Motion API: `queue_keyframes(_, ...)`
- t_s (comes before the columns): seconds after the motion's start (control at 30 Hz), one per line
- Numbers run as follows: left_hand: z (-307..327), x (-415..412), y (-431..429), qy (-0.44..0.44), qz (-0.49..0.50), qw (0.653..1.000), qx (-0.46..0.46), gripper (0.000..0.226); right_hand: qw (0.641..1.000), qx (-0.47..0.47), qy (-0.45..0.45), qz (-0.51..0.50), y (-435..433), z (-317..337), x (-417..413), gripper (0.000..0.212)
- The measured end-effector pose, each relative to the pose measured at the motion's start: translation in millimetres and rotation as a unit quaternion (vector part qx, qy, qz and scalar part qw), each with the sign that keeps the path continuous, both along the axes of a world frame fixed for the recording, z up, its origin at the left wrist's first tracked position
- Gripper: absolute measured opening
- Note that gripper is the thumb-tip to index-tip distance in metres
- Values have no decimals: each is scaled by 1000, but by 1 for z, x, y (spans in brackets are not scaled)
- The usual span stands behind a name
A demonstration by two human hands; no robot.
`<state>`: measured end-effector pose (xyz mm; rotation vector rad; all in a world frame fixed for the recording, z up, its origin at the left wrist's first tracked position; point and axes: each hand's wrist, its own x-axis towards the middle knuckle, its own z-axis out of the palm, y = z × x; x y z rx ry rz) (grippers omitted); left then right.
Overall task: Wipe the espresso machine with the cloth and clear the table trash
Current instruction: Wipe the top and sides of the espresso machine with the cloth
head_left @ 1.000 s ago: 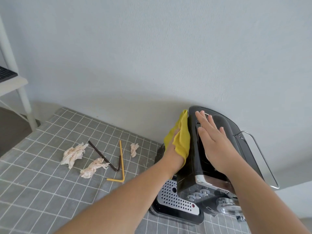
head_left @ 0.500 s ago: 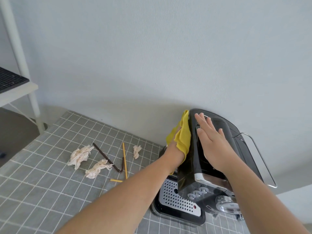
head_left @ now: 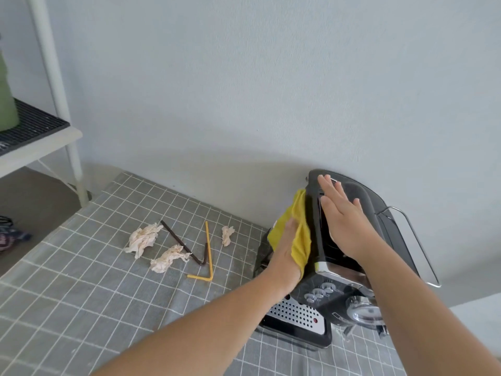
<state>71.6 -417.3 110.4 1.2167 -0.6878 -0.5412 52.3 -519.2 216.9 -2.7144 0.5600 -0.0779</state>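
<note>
The black espresso machine with chrome trim [head_left: 363, 195] stands at 4 o'clock in the view, against the wall. Wiping is judged to be in progress: the yellow cloth [head_left: 299, 240] lies on the machine's 9 o'clock side panel.

The left hand [head_left: 283, 249] presses the cloth flat against that panel. Cloth folds hide its fingertips. The right hand [head_left: 344, 226] rests on the machine's top with fingers straight and close together, steadying the body.

Trash clearing is judged not yet begun. At 9 o'clock from the machine, well apart from both hands, three crumpled pale tissues [head_left: 142, 238] lie on the grey checked tablecloth [head_left: 81, 294]. A bent dark brown straw [head_left: 176, 236] and a bent yellow straw [head_left: 207, 245] lie among them.
</note>
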Motion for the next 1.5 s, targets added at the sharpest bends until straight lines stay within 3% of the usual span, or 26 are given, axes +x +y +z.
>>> queue_keyframes(0.07, -28, -19, 8, 26, -13, 999, 19, 46, 1000, -4, 3, 2, 0, 0, 0, 49)
queue_keyframes(0.1, -40, -20, 9, 83, -5, 996, 28, 48, 1000, -5, 4, 3, 0, 0, 0, 49)
queue_keyframes(0.13, -32, -18, 3, 140, -13, 989, 51, 48, 1000, -6, 4, 4, 0, -1, 0, 49)
queue_keyframes(0.2, -1, -7, -9, 150, -10, 987, 54, 42, 1000, -5, 2, 3, -1, -2, 1, 49)
queue_keyframes(0.27, 28, 12, -17, 79, 3, 996, 30, 40, 1000, 0, -3, -1, -1, -3, 2, 49)
queue_keyframes(0.37, 35, 45, -40, -12, 37, 999, 35, 55, 1000, 4, -6, -1, -1, -3, 2, 49)
queue_keyframes(0.43, 36, 51, -41, -34, 35, 997, 66, 56, 1000, 5, -7, -1, -1, -3, 2, 49)
queue_keyframes(0.5, 39, 32, -26, -45, 38, 998, 13, 57, 1000, 11, -10, -4, -1, -2, 1, 49)
queue_keyframes(0.7, 9, -39, 22, 11, -1, 1000, 26, 35, 1000, 8, -1, 3, 0, 0, -1, 49)
queue_keyframes(0.83, 3, 2, 7, -3, -39, 999, 28, 47, 1000, -2, 11, 2, 4, 3, -1, 50)
queue_keyframes(0.9, -12, 24, 2, 36, -37, 998, 22, 51, 999, -31, 39, 1, 6, 6, 1, 51)
queue_keyframes(1.0, 5, 37, -19, 53, -21, 998, 28, 43, 993, -92, 70, -1, 4, 7, 7, 55)
queue_keyframes(1.07, -4, 33, -25, 108, 1, 994, -1, 38, 998, -40, 50, 4, 4, 5, 5, 59)
queue_keyframes(1.2, -44, 29, -38, 137, 9, 990, 29, 71, 1000, 25, 17, 3, 1, -2, 2, 59)
queue_keyframes(1.4, -27, 47, -51, 32, 29, 997, 62, 57, 999, 43, 10, -6, 1, -3, 2, 59)
queue_keyframes(1.5, -33, 63, -55, 43, 16, 997, 60, 51, 999, 49, 7, -12, 3, -2, 4, 59)
